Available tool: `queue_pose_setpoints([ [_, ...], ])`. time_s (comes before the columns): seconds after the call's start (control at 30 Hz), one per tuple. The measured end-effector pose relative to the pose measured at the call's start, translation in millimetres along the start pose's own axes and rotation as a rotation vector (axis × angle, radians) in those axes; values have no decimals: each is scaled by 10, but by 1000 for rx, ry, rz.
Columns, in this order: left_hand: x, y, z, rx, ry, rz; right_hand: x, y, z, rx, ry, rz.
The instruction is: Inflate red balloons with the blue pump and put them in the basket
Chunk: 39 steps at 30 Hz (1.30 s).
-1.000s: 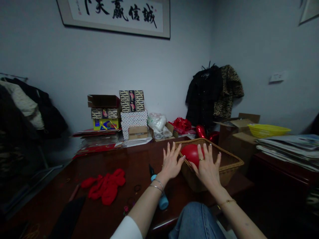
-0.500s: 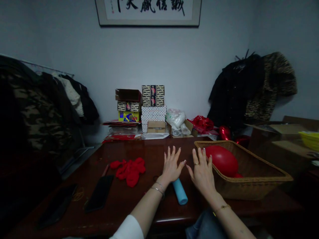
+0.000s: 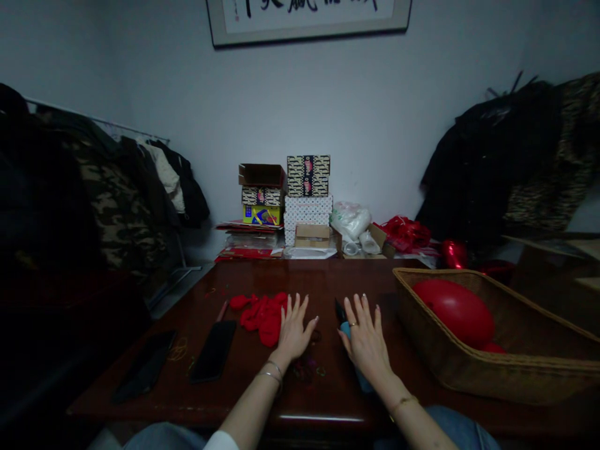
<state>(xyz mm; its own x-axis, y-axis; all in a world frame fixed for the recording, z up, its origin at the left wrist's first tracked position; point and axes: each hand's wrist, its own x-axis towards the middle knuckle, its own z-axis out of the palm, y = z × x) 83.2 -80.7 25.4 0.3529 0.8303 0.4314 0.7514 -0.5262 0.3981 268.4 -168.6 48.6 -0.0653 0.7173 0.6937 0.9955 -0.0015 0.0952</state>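
My left hand (image 3: 295, 329) is palm down with its fingers spread, holding nothing, at the right edge of a heap of limp red balloons (image 3: 265, 320). Over a blue tube with a black tip (image 3: 345, 327), which looks like a balloon pump, lies my right hand (image 3: 365, 337), also palm down with fingers apart. The hand covers the tube's middle; whether it touches it I cannot tell. Small rubber bands (image 3: 304, 369) are scattered on the table between my wrists. An inflated red balloon (image 3: 454, 312) rests in the wicker basket (image 3: 510, 365) to the right.
Two dark phones (image 3: 214, 351) (image 3: 146, 365) lie on the left of the brown table (image 3: 328, 278), with thin yellow bands (image 3: 178, 350) between them. Stacked boxes (image 3: 308, 215) and plastic bags (image 3: 350, 220) stand at the back. Coats hang on both sides.
My view has turned left, so things appear shifted rightward. My hands have moved apart: the left toward the limp balloons, the right over the blue tube. Both stay spread.
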Motion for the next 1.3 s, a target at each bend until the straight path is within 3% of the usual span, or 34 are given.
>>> queue_pose_setpoints([
  [0.27, -141, -448, 77, 111, -31, -81, -141, -1, 257, -10, -87, -5],
  [0.73, 48, -779, 137, 341, -124, -81, -233, -16, 465, -20, -195, 24],
  [1.03, 51, -850, 278, 296, -131, -71, -252, -18, 560, -19, -212, 26],
  [1.3, 51, -821, 184, 132, -58, -71, -245, -14, 544, -32, -243, 45],
])
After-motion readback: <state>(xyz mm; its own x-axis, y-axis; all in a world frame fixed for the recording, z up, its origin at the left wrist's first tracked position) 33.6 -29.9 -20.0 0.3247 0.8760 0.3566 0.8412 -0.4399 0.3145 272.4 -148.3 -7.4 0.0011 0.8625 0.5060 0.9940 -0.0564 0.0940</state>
